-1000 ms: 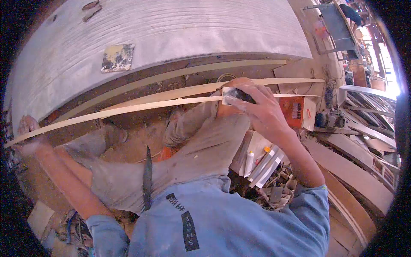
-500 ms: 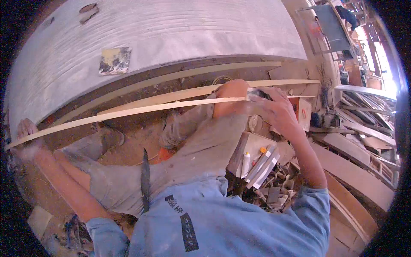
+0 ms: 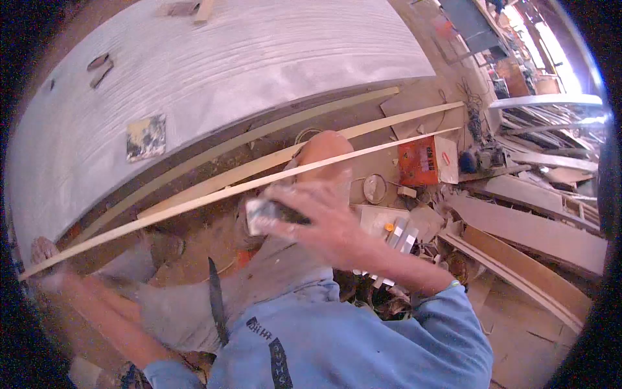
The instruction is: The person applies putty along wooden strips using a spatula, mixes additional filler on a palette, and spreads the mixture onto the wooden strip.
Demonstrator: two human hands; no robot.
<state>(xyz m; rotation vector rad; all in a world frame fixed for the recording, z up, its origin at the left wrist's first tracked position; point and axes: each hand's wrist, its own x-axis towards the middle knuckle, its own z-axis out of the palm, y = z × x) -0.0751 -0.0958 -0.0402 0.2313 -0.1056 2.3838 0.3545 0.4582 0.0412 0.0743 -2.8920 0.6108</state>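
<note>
A long, thin wooden strip (image 3: pixel 214 196) runs slantwise across my lap, from the far left up to the right, passing over my bent knee (image 3: pixel 326 148). At its left end my left hand (image 3: pixel 46 251) is closed around it. My right hand (image 3: pixel 317 217) grips a small block with a pale face and dark side, which looks like a sanding block (image 3: pixel 258 217). That block is just below the middle of the strip, apart from it in the view. Dust coats the fingers of the right hand, which is slightly blurred.
Beyond the strip stands a large pale board (image 3: pixel 259 39) with a square patch of sandpaper-like material (image 3: pixel 146 137) on it. Two more wooden strips lie alongside its edge. A red box (image 3: pixel 418 161) and a round tin (image 3: pixel 374 188) are at right, near stacked planks (image 3: pixel 531 233).
My right hand has moved left and down with the block, off the strip. In view the strip tilts more steeply, and the surroundings have shifted as my head turned. My left hand stays at the end.
</note>
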